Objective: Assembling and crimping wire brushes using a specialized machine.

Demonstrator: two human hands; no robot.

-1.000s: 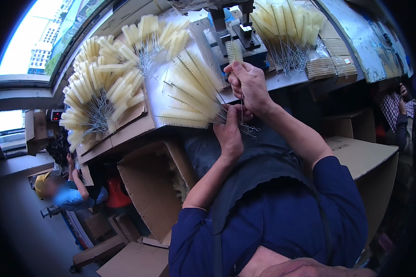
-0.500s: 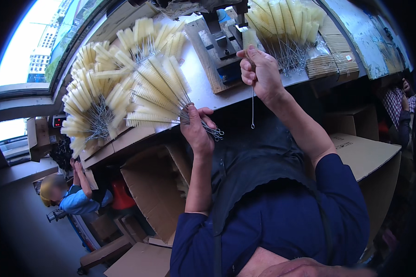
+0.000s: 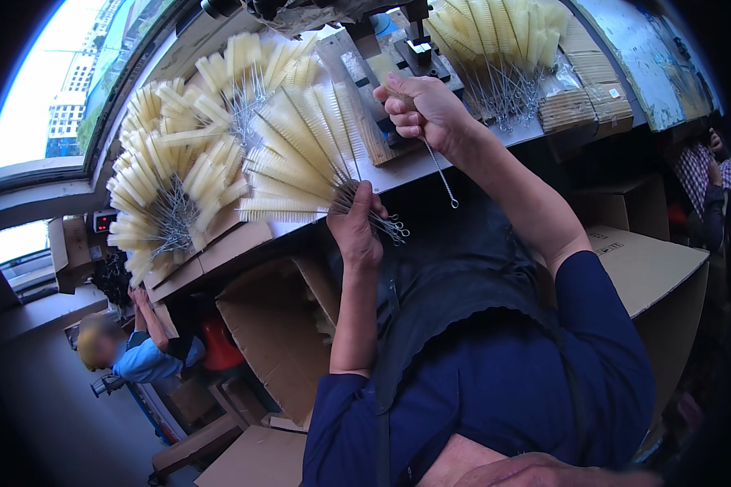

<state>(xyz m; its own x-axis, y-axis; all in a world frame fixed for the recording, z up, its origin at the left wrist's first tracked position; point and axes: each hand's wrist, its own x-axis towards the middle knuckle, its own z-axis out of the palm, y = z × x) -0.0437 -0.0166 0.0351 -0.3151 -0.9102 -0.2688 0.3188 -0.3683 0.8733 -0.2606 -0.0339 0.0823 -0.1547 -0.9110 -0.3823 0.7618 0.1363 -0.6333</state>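
My left hand (image 3: 357, 223) is closed round the wire stems of a fanned bunch of bottle brushes (image 3: 296, 166). Their cream bristle heads spread up and to the left, and the looped wire ends stick out past my fingers on the right. My right hand (image 3: 430, 114) grips a single bottle brush (image 3: 442, 174) near its bristles. Its twisted stem slants down to a small loop, while the pale head is partly hidden by my fingers. Just beyond that hand stands a dark metal press (image 3: 418, 57) on a wooden base.
Piles of bottle brushes (image 3: 166, 162) cover the bench's left side, and another pile (image 3: 503, 40) lies right of the press. Stacked flat cardboard (image 3: 589, 89) is at the right. Open cartons (image 3: 272, 325) stand below the bench. A person in blue (image 3: 150, 357) works at lower left.
My right hand has moved left with the single brush, whose stem now tilts instead of hanging straight. My left hand, holding the bunch, has shifted slightly right.
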